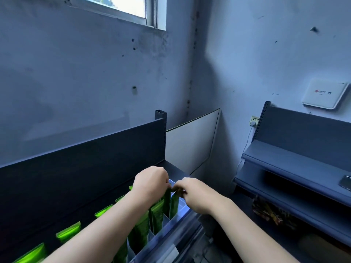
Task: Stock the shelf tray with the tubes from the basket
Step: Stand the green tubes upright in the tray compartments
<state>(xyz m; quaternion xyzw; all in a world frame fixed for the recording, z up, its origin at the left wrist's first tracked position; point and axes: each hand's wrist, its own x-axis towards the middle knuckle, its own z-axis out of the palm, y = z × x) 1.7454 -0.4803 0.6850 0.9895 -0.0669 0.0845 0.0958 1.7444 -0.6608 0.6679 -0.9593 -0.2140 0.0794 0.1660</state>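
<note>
Green tubes (157, 215) stand in the clear shelf tray (167, 227), below both sets of fingers; left hand (151, 180) and right hand (191, 194) each pinch 1 tube top.

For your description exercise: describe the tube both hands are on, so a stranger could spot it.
Start at the dark shelf and follow its clear tray to the far end. The tube stands last there, the only one pinched by the left hand and right hand.
</note>
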